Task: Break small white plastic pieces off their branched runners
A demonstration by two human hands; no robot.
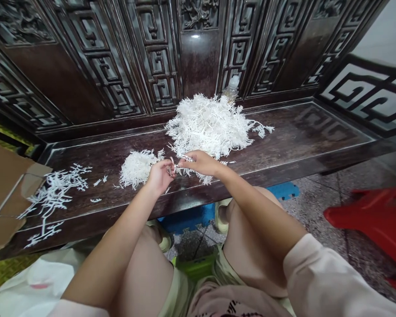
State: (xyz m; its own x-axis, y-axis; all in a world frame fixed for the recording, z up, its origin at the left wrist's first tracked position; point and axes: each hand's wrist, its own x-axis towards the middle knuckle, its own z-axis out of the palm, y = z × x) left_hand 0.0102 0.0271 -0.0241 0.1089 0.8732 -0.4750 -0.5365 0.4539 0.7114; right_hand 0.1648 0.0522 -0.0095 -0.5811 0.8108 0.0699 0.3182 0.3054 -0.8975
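My left hand is closed, with thumb and fingertips pinching a white branched plastic sprig near the bench's front edge. My right hand meets it from the right, its fingers bent over the same sprig. Behind my hands rises a large heap of white sprigs. A smaller pile of white pieces lies just left of my left hand. Longer white branching stems are spread at the far left. The fingertips partly hide the sprig between them.
The dark wooden bench has a carved back. A clear bottle with a white cap stands behind the heap. At the left is a cardboard piece; a red plastic stool stands at the right. Blue mats lie below.
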